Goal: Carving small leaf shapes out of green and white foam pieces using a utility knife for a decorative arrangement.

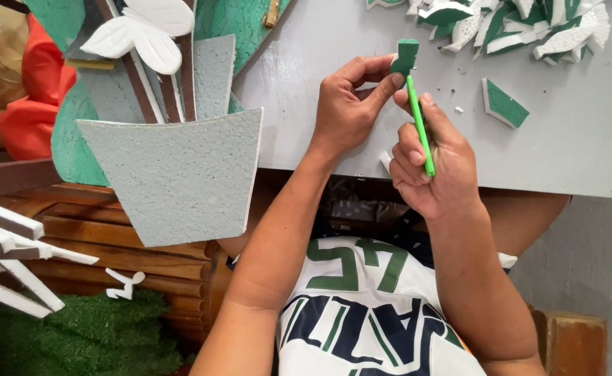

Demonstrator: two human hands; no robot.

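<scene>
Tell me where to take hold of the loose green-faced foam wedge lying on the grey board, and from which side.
Grip the green-faced foam wedge across its two long edges near the wide upper end, coming down from above. It lies flat on the grey board, apart from the scrap pile and both hands, so its white side walls are exposed for a pinch. The narrow tip offers less to hold.

foam piece: dark green
knife handle: bright green
board: pale grey
foam offcuts: green faces, white edges
lone wedge: green top, white rim
curved panel: speckled grey, white edge
butterfly cutout: white
jersey: white with green and navy lettering
turf: deep green
</scene>
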